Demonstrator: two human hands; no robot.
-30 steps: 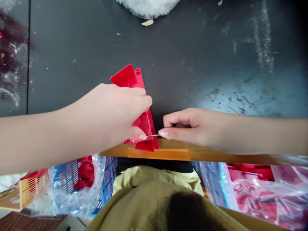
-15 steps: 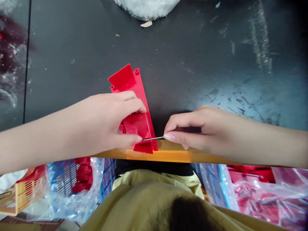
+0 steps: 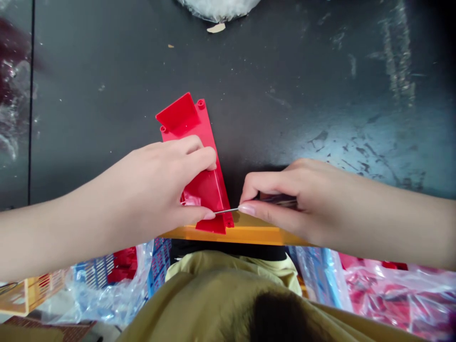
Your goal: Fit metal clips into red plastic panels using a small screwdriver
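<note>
A clear plastic bag [image 3: 218,5] sits at twelve o'clock on the dark bench [image 3: 320,71]; a blue crate [image 3: 160,266] stands at seven o'clock, a plastic bag of red pieces [image 3: 392,297] at four.

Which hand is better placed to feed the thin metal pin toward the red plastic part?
The right hand, probably: it pinches the thin metal pin, whose tip reaches the red plastic part near the left hand. The left hand is occupied gripping that part.

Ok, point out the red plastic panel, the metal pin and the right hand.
red plastic panel [image 3: 203,128], head view, upper end
metal pin [image 3: 226,210], head view, bare shaft
right hand [image 3: 306,199], head view, middle of hand
</note>
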